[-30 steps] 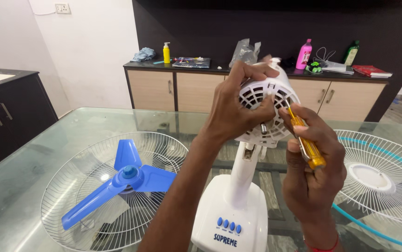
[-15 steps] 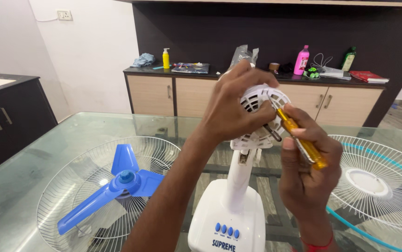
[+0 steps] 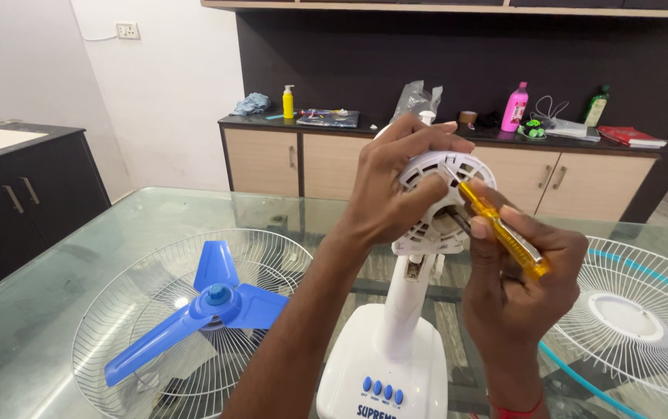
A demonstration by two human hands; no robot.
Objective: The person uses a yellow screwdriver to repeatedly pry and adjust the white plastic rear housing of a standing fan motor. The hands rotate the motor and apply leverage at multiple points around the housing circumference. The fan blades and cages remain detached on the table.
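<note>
A white table fan stands on the glass table (image 3: 140, 213), its base (image 3: 384, 368) with blue buttons near me and its white motor housing (image 3: 438, 206) atop the neck. My left hand (image 3: 396, 182) grips that housing from the left and top. My right hand (image 3: 516, 283) holds a yellow-handled screwdriver (image 3: 500, 229), its tip pressed into the face of the housing.
A blue three-blade fan propeller (image 3: 210, 306) lies on a white wire guard (image 3: 117, 334) at the left. A second wire guard (image 3: 636, 318) with a teal rim lies at the right. Behind stands a wooden sideboard (image 3: 326, 163) with bottles and clutter; a dark cabinet (image 3: 31, 194) is at the left.
The view has shifted slightly. My right hand has turned the screwdriver a little against the housing, and my left hand keeps its grip.
</note>
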